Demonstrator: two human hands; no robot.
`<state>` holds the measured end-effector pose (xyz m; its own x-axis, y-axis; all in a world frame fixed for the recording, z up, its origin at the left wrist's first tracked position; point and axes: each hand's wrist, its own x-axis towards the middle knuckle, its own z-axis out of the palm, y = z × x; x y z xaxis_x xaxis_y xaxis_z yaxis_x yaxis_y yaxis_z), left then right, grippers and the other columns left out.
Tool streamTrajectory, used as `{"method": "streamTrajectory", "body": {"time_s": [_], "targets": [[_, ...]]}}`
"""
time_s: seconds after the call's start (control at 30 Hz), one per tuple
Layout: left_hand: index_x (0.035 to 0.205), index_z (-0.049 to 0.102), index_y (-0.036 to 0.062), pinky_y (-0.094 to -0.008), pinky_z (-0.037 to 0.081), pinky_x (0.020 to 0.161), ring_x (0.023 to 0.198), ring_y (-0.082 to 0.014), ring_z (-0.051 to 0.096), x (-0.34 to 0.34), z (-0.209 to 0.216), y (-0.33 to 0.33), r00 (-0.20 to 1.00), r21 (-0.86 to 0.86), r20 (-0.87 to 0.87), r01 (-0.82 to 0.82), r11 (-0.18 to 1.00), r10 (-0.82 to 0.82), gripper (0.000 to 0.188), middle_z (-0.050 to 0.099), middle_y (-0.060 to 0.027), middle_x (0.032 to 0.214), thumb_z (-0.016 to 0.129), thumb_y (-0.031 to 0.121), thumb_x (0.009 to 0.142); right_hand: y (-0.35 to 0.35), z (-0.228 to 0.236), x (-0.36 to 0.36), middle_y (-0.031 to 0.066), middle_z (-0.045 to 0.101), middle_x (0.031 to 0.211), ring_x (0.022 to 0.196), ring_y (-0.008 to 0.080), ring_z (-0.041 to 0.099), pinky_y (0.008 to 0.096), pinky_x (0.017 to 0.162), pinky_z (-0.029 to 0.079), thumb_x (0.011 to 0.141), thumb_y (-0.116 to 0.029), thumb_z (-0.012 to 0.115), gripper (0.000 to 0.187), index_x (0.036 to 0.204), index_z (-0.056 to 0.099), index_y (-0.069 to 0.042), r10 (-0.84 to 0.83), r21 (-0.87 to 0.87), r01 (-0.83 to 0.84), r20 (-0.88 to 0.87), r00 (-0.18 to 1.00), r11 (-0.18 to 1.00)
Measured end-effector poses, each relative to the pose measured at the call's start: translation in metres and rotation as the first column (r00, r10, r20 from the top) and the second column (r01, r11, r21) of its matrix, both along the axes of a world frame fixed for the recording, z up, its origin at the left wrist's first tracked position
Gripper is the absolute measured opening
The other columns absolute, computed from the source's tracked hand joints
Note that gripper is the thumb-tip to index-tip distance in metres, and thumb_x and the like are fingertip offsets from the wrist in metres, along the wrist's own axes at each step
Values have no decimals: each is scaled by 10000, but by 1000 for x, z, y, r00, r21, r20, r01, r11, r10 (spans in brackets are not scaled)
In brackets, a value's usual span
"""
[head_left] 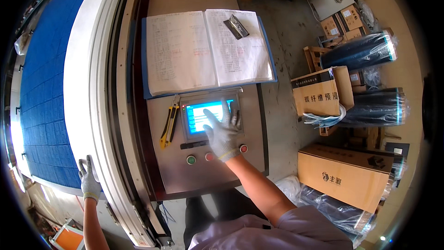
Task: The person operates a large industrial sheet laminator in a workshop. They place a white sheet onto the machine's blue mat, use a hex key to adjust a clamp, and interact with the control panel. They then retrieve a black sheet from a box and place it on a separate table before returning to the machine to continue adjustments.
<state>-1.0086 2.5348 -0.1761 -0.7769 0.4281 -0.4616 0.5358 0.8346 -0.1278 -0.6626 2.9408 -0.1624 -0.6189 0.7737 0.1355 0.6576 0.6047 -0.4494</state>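
Observation:
My right hand [223, 132], in a grey work glove, is over the lit touch screen [198, 113] of a metal control panel [178, 176]. Its fingers are spread and hold nothing; whether a fingertip touches the glass I cannot tell. At the far left, my left hand [90, 183], gloved too, lies at the near end of a white sheet [83, 65] on a blue machine bed [44, 92]. Its visible fingers are stretched out. A yellow and black cutter knife [169, 127] lies left of the screen. Below the screen sit a green button [191, 159] and two red buttons [243, 148].
A long metal gantry rail [104, 88] runs between bed and panel. Beyond the screen lies an open blue folder [145, 55] of written pages, with a black metal clip [236, 27]. On the right stand cardboard boxes [344, 173] and plastic-wrapped dark rolls [358, 51].

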Motion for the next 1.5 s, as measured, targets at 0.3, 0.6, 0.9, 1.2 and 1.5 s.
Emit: {"method": "streamTrajectory", "body": {"time_s": [0.3, 0.6, 0.9, 1.2, 1.5], "targets": [[1546, 110, 406, -518, 484, 1013, 1384, -572, 216, 9, 16, 21, 997, -27, 31, -73, 997, 74, 903, 78, -150, 1625, 621, 151, 847, -20, 7, 0, 170, 294, 1534, 1388, 471, 278, 598, 1108, 258, 843, -304, 706, 375, 1211, 658, -248, 46, 4, -47, 106, 993, 999], [1543, 121, 418, -509, 460, 1042, 1389, -559, 223, 12, 21, 25, 992, 8, 66, -103, 995, 103, 942, 79, -152, 1625, 590, 42, 819, -9, -3, 13, 203, 345, 1504, 1364, 478, 339, 573, 1118, 269, 854, -236, 693, 362, 1210, 645, -184, -49, -79, 50, 7, 999, 996], [1546, 121, 409, -497, 461, 1040, 1391, -546, 233, 9, 13, 18, 996, -1, 32, -79, 997, 79, 975, 70, -151, 1627, 537, -50, 794, 2, -7, 43, 213, 375, 1491, 1323, 502, 367, 612, 1090, 271, 890, -248, 634, 325, 1204, 632, -165, -95, 138, 101, -46, 994, 985], [1545, 124, 415, -493, 490, 1006, 1384, -550, 244, 11, 16, 21, 998, -2, 23, -62, 998, 62, 965, 76, -150, 1626, 517, -55, 799, 15, -5, 19, 223, 352, 1507, 1330, 449, 388, 564, 1053, 335, 812, -237, 737, 375, 1166, 643, -157, -50, 161, 56, -38, 998, 985], [1539, 135, 427, -511, 455, 1049, 1386, -559, 226, 5, 6, 9, 999, 35, 10, -34, 999, 34, 966, 65, -114, 1633, 486, -81, 797, -3, 3, 23, 234, 382, 1475, 1348, 446, 375, 512, 1096, 321, 876, -171, 657, 350, 1225, 655, -165, -17, 32, 19, -83, 996, 999]]}}
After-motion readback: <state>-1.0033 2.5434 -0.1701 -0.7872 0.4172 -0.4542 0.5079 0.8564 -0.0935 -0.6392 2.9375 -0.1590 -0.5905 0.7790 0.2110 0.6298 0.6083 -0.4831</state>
